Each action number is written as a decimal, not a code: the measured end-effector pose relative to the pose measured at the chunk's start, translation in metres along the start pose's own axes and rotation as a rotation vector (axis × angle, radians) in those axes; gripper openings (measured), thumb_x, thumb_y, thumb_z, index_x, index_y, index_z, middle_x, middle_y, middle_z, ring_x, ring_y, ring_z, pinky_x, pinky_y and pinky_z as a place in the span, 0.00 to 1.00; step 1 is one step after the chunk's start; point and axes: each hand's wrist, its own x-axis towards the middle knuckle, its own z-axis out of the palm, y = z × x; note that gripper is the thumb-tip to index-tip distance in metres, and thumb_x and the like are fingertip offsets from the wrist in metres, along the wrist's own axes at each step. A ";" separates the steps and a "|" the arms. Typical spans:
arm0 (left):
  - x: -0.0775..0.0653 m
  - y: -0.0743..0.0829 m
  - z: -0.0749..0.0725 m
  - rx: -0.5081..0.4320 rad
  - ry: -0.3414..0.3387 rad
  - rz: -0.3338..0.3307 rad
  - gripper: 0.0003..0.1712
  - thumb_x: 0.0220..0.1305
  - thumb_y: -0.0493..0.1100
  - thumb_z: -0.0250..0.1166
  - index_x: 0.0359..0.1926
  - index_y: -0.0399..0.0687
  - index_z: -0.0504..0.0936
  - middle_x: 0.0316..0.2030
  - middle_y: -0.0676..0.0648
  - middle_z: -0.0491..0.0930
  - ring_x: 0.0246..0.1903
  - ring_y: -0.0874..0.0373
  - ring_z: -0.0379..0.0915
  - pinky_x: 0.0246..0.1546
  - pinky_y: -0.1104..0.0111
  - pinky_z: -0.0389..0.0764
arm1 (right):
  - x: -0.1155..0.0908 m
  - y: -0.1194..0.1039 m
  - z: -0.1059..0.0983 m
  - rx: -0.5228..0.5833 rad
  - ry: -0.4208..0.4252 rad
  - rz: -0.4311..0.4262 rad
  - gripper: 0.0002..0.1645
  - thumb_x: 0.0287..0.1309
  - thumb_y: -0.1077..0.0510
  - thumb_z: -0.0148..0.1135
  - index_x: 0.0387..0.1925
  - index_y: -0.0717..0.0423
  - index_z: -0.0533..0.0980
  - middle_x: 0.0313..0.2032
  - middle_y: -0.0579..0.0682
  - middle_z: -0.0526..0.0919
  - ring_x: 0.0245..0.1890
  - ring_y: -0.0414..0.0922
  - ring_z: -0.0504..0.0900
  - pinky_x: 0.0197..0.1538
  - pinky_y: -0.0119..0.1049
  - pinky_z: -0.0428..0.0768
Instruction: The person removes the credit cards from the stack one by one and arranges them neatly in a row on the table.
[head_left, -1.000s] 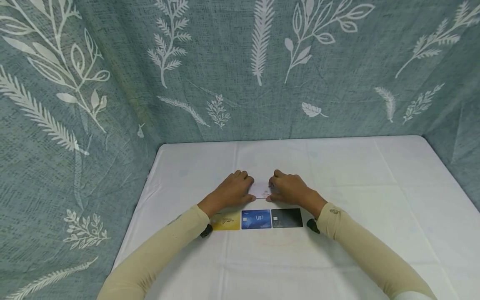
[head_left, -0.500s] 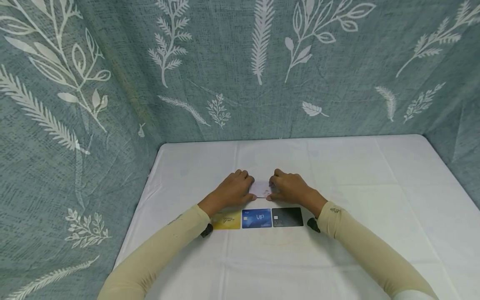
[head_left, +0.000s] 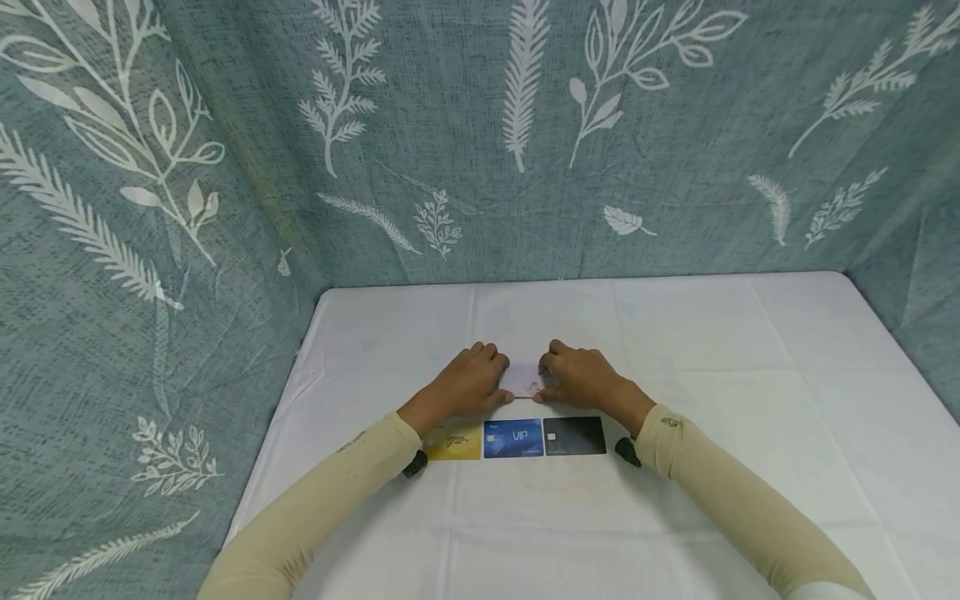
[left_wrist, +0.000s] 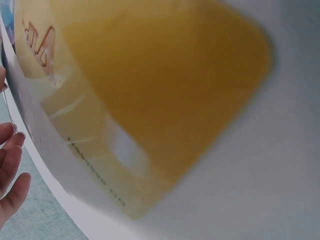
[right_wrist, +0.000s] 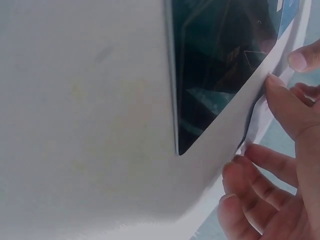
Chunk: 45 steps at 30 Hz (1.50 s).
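Observation:
A pale whitish card (head_left: pixel 523 381) lies between the two hands in the head view; its sides are partly covered by fingers. My left hand (head_left: pixel 465 382) holds the card's left side between thumb and curled fingers. On the opposite side, my right hand (head_left: pixel 583 375) pinches the right edge, and the right wrist view shows its thumb (right_wrist: pixel 287 102) at the card's edge. Below the hands, three cards lie side by side: a gold card (head_left: pixel 456 442), partly under the left wrist, a blue VIP card (head_left: pixel 513 438) and a black VIP card (head_left: pixel 574 437).
A white cloth (head_left: pixel 675 517) covers the table, whose far edge meets a grey-green leaf-patterned curtain (head_left: pixel 465 150). The same curtain hangs along the left and right sides. Small dark wrist devices (head_left: pixel 627 451) sit under both wrists, close to the row of cards.

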 end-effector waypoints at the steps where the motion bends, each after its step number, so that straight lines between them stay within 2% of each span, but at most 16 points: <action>1: 0.000 0.000 0.000 -0.003 0.000 -0.002 0.29 0.67 0.58 0.65 0.56 0.40 0.79 0.47 0.42 0.78 0.41 0.53 0.70 0.44 0.60 0.76 | 0.000 0.000 0.000 0.000 -0.001 0.002 0.33 0.54 0.37 0.73 0.51 0.57 0.82 0.40 0.50 0.79 0.25 0.38 0.72 0.28 0.32 0.73; 10: 0.002 0.003 -0.001 -0.027 -0.012 -0.011 0.30 0.68 0.58 0.64 0.57 0.38 0.78 0.48 0.42 0.78 0.42 0.53 0.71 0.45 0.60 0.76 | -0.002 0.002 -0.002 0.019 -0.020 0.027 0.33 0.53 0.36 0.73 0.51 0.56 0.82 0.41 0.50 0.79 0.26 0.39 0.73 0.29 0.33 0.74; 24: 0.002 0.007 -0.002 -0.035 -0.024 -0.035 0.31 0.68 0.59 0.64 0.58 0.39 0.78 0.50 0.41 0.78 0.45 0.52 0.72 0.48 0.59 0.77 | -0.004 0.004 -0.008 0.008 -0.012 0.008 0.33 0.54 0.36 0.73 0.51 0.56 0.82 0.43 0.51 0.81 0.27 0.38 0.73 0.30 0.34 0.76; 36: 0.003 0.008 -0.003 -0.010 -0.048 -0.036 0.34 0.67 0.61 0.64 0.61 0.41 0.77 0.52 0.43 0.78 0.45 0.53 0.71 0.49 0.60 0.77 | -0.005 0.007 -0.007 0.022 -0.024 0.026 0.33 0.53 0.37 0.73 0.52 0.55 0.82 0.44 0.50 0.81 0.29 0.39 0.75 0.34 0.36 0.79; 45: 0.004 0.009 -0.005 -0.005 -0.057 -0.036 0.33 0.65 0.61 0.66 0.61 0.42 0.77 0.51 0.44 0.78 0.45 0.54 0.71 0.49 0.61 0.77 | -0.009 0.007 -0.010 0.023 -0.006 0.014 0.33 0.53 0.38 0.74 0.52 0.56 0.82 0.42 0.51 0.80 0.27 0.39 0.74 0.32 0.35 0.77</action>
